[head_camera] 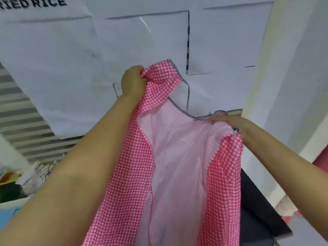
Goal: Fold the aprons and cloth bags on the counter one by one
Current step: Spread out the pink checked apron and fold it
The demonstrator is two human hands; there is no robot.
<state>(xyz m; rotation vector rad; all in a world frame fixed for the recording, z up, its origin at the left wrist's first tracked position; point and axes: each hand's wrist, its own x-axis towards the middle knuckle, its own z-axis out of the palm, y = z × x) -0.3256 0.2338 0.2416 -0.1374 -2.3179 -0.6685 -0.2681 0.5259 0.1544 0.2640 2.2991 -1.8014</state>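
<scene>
Apron (177, 157) hangs from left hand (133, 82), clenched on a corner, and right hand (229, 121), pinching its trim.

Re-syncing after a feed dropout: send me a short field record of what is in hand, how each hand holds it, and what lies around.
item: pink checked apron, held up in the air, paler side facing the camera
trim: dark striped binding along its top edge
left hand: grips the upper left corner, the higher one
right hand: pinches the upper right edge, lower
fold state: sides turned inward, not laid flat
nearby: dark cloth at lower right, partly behind the apron
backdrop: white paper sheets on the wall
</scene>
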